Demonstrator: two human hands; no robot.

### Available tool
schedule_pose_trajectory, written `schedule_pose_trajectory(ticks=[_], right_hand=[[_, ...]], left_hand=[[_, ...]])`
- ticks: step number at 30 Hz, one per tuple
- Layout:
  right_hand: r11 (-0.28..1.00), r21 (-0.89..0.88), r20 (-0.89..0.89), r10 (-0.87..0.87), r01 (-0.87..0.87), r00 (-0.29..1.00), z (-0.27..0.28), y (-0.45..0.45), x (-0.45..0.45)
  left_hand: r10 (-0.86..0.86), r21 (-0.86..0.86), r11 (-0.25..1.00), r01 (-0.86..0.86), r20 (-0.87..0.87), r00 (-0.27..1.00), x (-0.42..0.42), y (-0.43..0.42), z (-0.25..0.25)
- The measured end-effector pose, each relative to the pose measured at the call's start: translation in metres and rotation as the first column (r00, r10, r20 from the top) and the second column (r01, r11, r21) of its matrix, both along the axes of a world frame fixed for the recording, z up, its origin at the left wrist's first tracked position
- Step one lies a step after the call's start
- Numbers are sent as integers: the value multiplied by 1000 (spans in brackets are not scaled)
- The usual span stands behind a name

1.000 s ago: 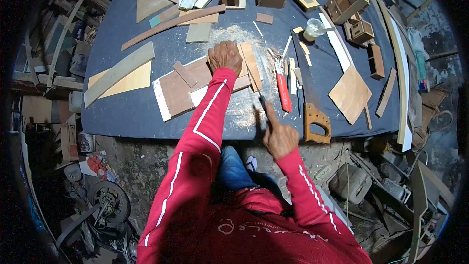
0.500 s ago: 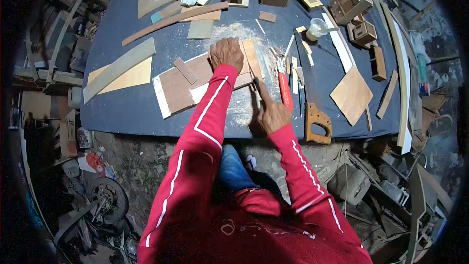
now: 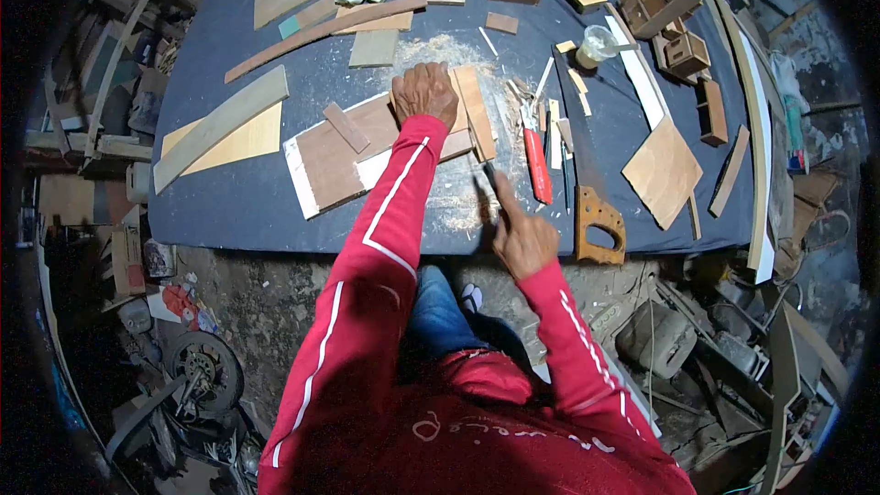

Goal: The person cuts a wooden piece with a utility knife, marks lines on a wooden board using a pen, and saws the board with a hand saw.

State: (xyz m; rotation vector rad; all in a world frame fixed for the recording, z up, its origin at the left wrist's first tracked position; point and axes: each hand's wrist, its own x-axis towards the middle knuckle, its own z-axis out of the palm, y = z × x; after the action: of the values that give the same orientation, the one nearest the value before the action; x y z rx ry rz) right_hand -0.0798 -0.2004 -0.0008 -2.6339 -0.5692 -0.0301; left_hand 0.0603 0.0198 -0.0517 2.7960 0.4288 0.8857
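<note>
So I'm watching through the head cam, and the person's left hand [image 3: 424, 96] is resting, fingers curled down, on the far right part of a flat brown wooden board with white edging [image 3: 323, 170]. I can't tell whether those fingers are actually gripping anything, since the back of the hand is hiding them. A narrow light-brown wooden strip [image 3: 475, 115] is lying just right of that hand, its near end pointing toward the right hand [image 3: 525, 234]. That one's closed around a slim dark tool [image 3: 492, 181], index finger stretching along it, and the tool's tip is sitting right by the strip's near end; honestly can't make out whether they're touching. A short brown wooden stick [image 3: 346, 128] is lying across the board to the left. Pale sawdust [image 3: 458, 206] is scattering over the dark blue cloth-covered table [image 3: 229, 227]. Over to the right I'm seeing a red-handled metal tool [image 3: 536, 165], then a handsaw with a brown wooden handle [image 3: 599, 225], and a diamond-shaped tan wooden panel [image 3: 662, 174] is lying beyond it. Farther off, a clear plastic cup [image 3: 597, 48] is standing.
</note>
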Motion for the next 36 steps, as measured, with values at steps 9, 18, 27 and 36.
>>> schedule_pose_trajectory(ticks=[9,18,27,36], right_hand=[[999,-52,-24,0,-2,1000,9,-13,-6],[1000,-1,-23,26,-26,999,5,-11,1],[1000,-8,-61,12,-13,998,-10,1,15],[999,33,28,1,-2,1000,-27,15,28]], left_hand=[[0,-11,1000,-2,-126,992,1,2,8],[41,-65,997,-49,-127,991,6,4,-2],[44,-77,995,-58,-173,984,15,8,-2],[20,-117,992,-50,-245,969,8,7,4]])
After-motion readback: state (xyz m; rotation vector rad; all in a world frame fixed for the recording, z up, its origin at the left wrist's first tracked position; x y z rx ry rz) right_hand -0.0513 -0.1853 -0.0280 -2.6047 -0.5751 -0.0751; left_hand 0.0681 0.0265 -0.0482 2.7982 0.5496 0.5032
